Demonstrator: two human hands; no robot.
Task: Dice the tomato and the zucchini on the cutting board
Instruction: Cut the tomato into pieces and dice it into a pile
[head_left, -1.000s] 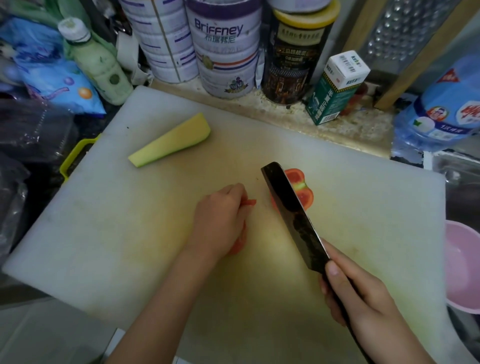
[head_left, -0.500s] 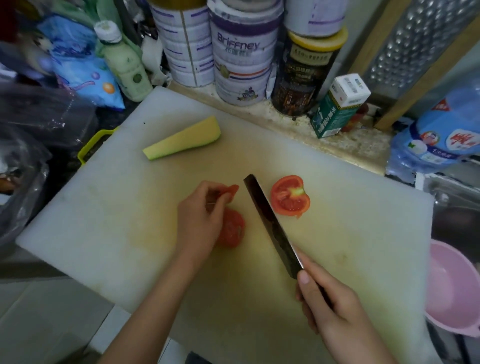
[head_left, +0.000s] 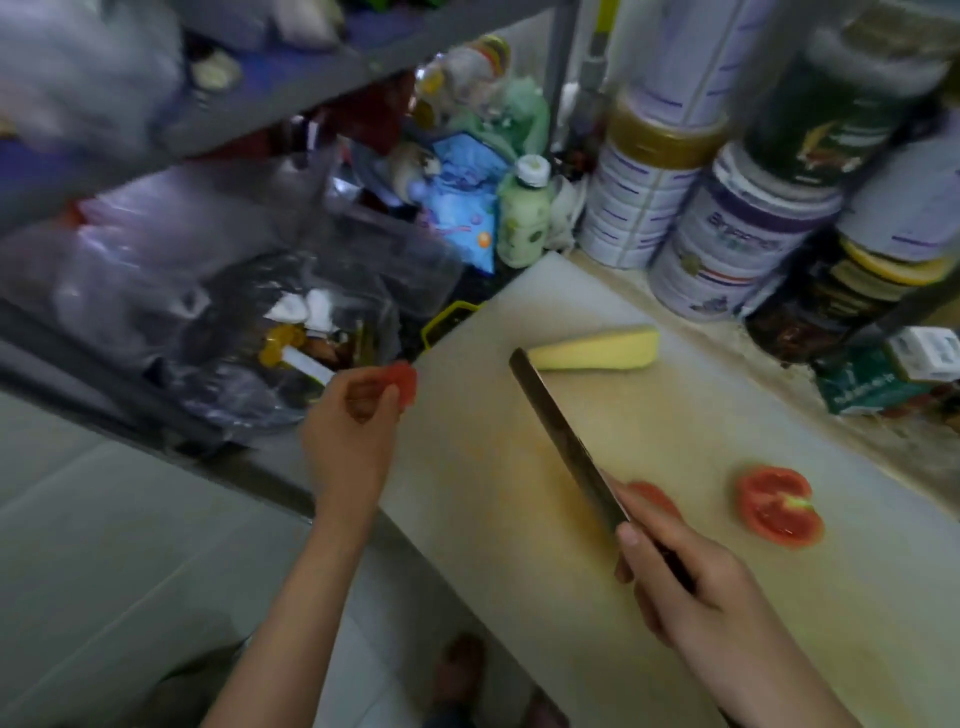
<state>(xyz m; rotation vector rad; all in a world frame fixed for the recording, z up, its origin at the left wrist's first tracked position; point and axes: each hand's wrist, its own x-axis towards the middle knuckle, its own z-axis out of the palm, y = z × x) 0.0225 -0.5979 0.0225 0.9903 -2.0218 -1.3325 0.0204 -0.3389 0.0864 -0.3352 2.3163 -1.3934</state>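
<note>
The left hand (head_left: 358, 415) has swung past the cutting board's (head_left: 483, 545) nine-o'clock edge pinching a tomato scrap (head_left: 404, 382), the right hand (head_left: 696, 597) gripping the knife (head_left: 566, 436); the soft, slippery tomato half (head_left: 779, 506) at three o'clock wants holding skin-side.

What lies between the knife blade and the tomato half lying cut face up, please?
In the head view, another tomato piece lies on the cutting board between the knife and the tomato half, partly hidden by the right hand.
</note>
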